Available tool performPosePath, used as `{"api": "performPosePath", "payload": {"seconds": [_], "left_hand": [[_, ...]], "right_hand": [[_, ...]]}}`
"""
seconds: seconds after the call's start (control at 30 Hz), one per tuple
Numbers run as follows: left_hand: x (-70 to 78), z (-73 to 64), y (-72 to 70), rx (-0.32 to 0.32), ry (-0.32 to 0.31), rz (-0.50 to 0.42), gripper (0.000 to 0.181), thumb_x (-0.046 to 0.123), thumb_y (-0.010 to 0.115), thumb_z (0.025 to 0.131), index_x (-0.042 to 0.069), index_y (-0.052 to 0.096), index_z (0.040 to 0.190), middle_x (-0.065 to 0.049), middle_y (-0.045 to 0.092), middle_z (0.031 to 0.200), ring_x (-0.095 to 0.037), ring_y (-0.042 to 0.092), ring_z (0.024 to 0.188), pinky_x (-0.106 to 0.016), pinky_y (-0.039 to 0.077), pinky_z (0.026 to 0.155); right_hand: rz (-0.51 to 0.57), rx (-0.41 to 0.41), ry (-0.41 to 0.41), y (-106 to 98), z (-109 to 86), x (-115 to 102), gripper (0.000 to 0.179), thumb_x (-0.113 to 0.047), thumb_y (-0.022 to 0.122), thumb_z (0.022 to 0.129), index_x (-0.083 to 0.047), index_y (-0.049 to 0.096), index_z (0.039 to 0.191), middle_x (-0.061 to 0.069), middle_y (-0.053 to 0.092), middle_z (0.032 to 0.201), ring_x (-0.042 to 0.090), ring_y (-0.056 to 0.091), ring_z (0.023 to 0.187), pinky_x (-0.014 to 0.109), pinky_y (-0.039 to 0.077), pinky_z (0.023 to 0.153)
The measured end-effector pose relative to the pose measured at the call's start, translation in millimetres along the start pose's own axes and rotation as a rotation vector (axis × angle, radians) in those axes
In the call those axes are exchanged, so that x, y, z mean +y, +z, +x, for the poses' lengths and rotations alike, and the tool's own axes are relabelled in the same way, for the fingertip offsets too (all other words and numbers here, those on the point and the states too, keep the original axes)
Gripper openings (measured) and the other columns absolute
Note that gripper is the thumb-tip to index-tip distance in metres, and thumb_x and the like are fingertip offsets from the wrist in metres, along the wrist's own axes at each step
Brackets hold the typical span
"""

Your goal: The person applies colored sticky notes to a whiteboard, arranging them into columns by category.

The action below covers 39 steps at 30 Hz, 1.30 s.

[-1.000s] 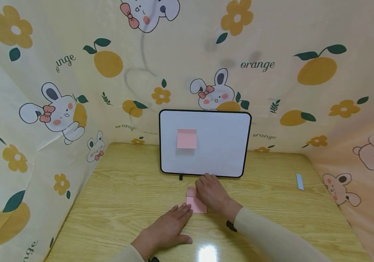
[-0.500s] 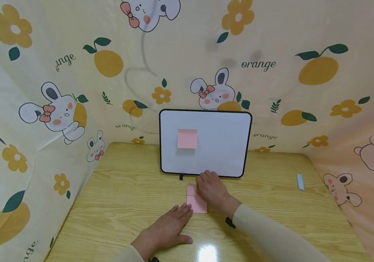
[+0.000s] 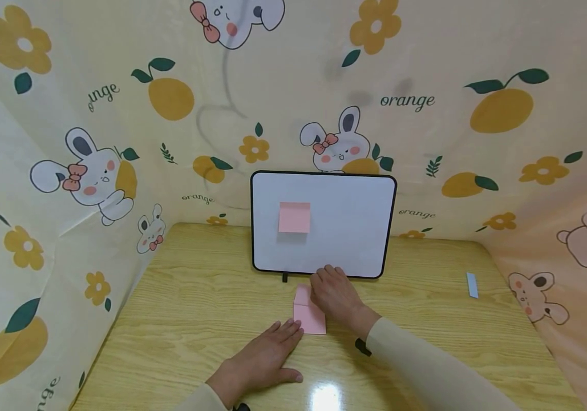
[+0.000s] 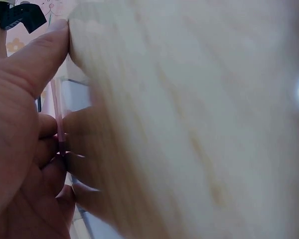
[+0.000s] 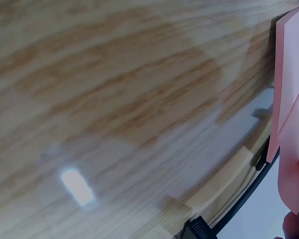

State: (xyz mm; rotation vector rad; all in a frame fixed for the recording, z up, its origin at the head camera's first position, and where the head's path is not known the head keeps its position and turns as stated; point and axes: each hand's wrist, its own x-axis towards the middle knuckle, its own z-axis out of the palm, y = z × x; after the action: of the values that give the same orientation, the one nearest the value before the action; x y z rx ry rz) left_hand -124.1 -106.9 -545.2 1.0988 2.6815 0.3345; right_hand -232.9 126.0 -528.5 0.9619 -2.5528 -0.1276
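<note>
A pink sticky note pad (image 3: 308, 321) lies on the wooden table in front of the whiteboard. My left hand (image 3: 264, 357) is flat, its straight fingertips pressing the pad's left edge. Over the pad's far right side, my right hand (image 3: 338, 297) pinches the top sticky note (image 3: 302, 295), whose far part is lifted. The right wrist view has this lifted sheet (image 5: 293, 159) curving away from the pad (image 5: 289, 64), still joined along a crease. In that view most of the right hand is out of frame. The left wrist view catches the pad edge-on by the fingers.
A black-framed whiteboard (image 3: 347, 222) stands at the back, one pink sticky note (image 3: 294, 217) stuck on its left half. A small pale blue strip (image 3: 471, 285) lies at the table's right. Printed cloth (image 3: 406, 137) walls the table (image 3: 185, 297) in.
The right hand has shifted slightly up and right, lifting the top sheet's far part a little higher off the pad. The left hand has stayed put.
</note>
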Motion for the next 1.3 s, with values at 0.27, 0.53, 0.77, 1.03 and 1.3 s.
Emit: {"api": "performPosePath", "payload": {"seconds": [0.27,0.53,0.77,1.03,1.3], "left_hand": [[-0.4,0.6,0.9,-0.002,-0.003,-0.001,0.089,0.067,0.052,0.102,0.006,0.035,0.165,-0.008,0.027,0.174,-0.023,0.025,0.162,-0.043,0.025,0.132],[0.3,0.8,0.7,-0.005,-0.013,-0.008,0.089,0.067,0.054,0.101,0.007,0.036,0.165,-0.007,0.028,0.174,-0.023,0.025,0.162,-0.043,0.025,0.132],[0.7,0.5,0.5,-0.005,-0.016,0.001,0.089,0.067,0.054,0.101,0.007,0.036,0.164,-0.007,0.028,0.174,-0.023,0.025,0.162,-0.043,0.026,0.132],[-0.8,1.1,3.0,0.002,-0.016,-0.004,0.090,0.068,0.054,0.101,0.007,0.036,0.164,-0.007,0.029,0.174,-0.023,0.025,0.162,-0.043,0.025,0.132],[-0.7,1.2,3.5,0.010,-0.010,0.008,0.090,0.067,0.054,0.101,0.006,0.037,0.164,-0.008,0.030,0.174,-0.024,0.026,0.162,-0.044,0.026,0.132]], "right_hand": [[0.005,0.001,0.015,2.2,0.9,1.8,0.021,-0.019,0.074,0.096,-0.009,0.058,0.086,0.003,0.057,0.079,0.022,0.051,0.076,0.031,0.042,0.065],[0.013,0.051,0.014,3.0,0.0,3.1,0.024,-0.019,0.078,0.093,-0.010,0.058,0.084,0.002,0.055,0.076,0.021,0.050,0.073,0.030,0.041,0.063],[0.030,0.037,0.028,3.2,-0.5,4.2,0.023,-0.019,0.078,0.093,-0.008,0.060,0.086,0.004,0.056,0.079,0.022,0.051,0.075,0.031,0.042,0.065],[0.026,0.027,0.043,2.5,0.4,6.0,0.020,-0.018,0.077,0.094,-0.009,0.061,0.086,0.003,0.056,0.078,0.021,0.050,0.073,0.031,0.041,0.064],[0.041,0.015,0.057,3.2,-0.1,8.3,0.018,-0.018,0.075,0.095,-0.008,0.061,0.088,0.003,0.055,0.078,0.020,0.048,0.073,0.031,0.040,0.064]]}}
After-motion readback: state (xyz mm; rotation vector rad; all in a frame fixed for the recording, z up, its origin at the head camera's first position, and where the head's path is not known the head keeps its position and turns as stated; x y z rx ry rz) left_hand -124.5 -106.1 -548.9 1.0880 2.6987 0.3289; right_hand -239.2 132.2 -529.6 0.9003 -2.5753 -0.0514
